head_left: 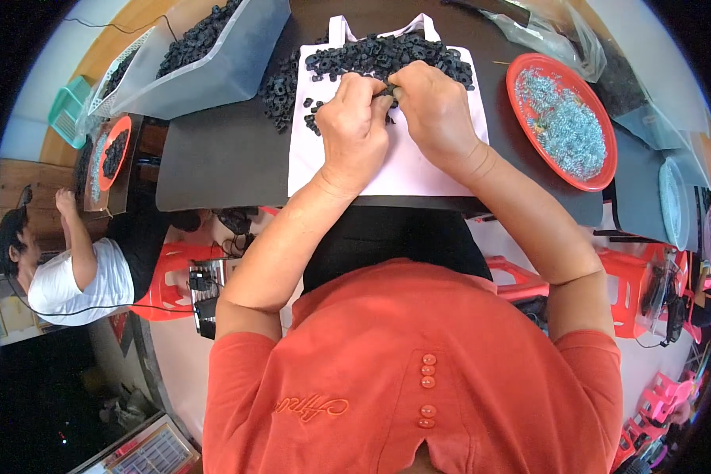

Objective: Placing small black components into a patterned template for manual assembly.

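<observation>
My left hand [354,125] and my right hand [437,114] meet above a pale pink cloth bag [418,170] spread flat on the dark table. The fingers of both are closed in a pinch around a small black plastic piece [389,92], mostly hidden by the fingertips. Just beyond my hands, a heap of small black plastic pieces [371,57] covers the upper part of the bag. A few more lie loose to the left of my left hand. On the right stands a red round tray [519,118] holding a mass of small silvery springs [572,138].
A translucent bin [237,75] of black pieces stands at the back left. A clear plastic bag [557,35] lies at the back right. At the far left, a person in a white shirt [95,284] sits by an orange tray [122,126]. Red stools [620,288] stand beneath the tables.
</observation>
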